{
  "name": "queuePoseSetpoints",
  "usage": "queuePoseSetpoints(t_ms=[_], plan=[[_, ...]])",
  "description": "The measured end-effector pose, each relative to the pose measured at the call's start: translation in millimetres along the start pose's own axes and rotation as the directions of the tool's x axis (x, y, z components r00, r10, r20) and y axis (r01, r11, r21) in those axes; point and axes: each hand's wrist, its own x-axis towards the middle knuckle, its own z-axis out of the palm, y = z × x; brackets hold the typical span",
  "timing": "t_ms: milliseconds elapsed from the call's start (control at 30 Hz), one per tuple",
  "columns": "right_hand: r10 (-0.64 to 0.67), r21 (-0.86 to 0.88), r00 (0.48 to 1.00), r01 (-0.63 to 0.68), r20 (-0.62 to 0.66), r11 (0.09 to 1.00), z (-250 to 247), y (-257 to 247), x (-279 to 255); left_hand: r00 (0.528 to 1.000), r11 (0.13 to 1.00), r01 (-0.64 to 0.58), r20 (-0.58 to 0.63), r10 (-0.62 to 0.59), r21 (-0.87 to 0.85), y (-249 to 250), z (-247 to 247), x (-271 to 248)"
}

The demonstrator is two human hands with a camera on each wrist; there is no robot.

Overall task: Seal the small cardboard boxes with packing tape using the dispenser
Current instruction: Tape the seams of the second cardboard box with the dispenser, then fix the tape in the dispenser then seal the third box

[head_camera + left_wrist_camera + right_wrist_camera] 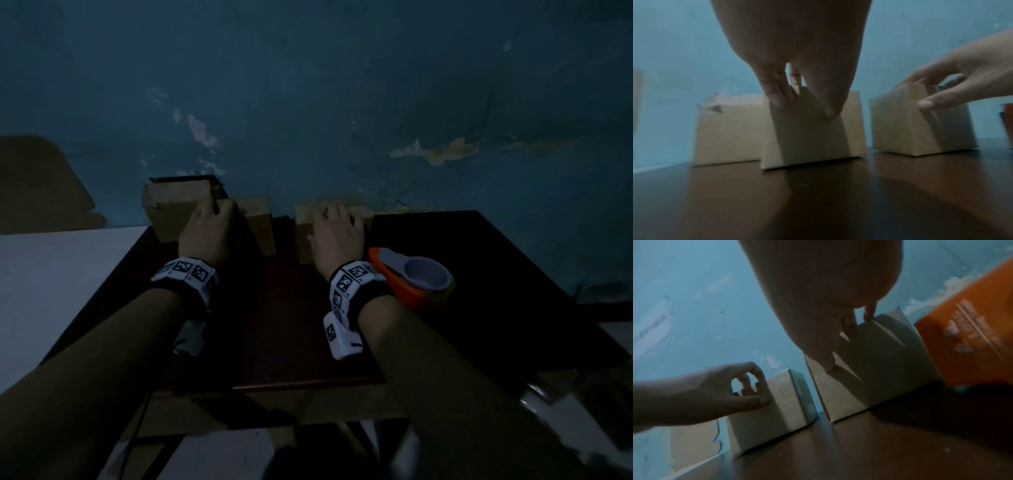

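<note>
Both boxes could skid or tip on the glossy dark table (308, 342) — they look light, gripped only near their tops. The left hand (205, 233) pinches the middle box (807, 133); the right hand (337, 233) clasps the right-hand box (910, 126). Plain brown cardboard, small, upright by the wall, apart — the orange dispenser (416, 281) lies untouched beside the right wrist

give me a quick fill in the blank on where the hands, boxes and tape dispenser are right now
1. The left hand grips the ____ of the three cardboard boxes.
2. The right hand grips the box nearest the ____ tape dispenser.
3. The boxes stand on a dark table against a ____ wall.

Missing words: middle; orange; blue
</note>
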Motion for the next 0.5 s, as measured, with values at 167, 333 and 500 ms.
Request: queuePoseSetpoints(t_ms=[167, 333, 500], plan=[[-0.017, 0.034, 0.999, 0.018, -0.037, 0.999, 3.0, 7.1, 2.1, 0.998, 0.999, -0.041, -0.054, 0.040, -0.018, 28.6, 9.6, -2.0], [-0.013, 0.047, 0.999, 0.016, -0.048, 0.999, 1.4, 10.2, 1.1, 0.999, 0.995, 0.005, -0.034, -0.008, -0.096, 35.7, 11.6, 3.8], [0.001, 0.068, 0.999, 0.003, -0.053, 0.998, 0.3, 11.7, 0.6, 0.999, 0.989, 0.050, 0.017, -0.049, -0.140, 32.5, 9.3, 14.8]])
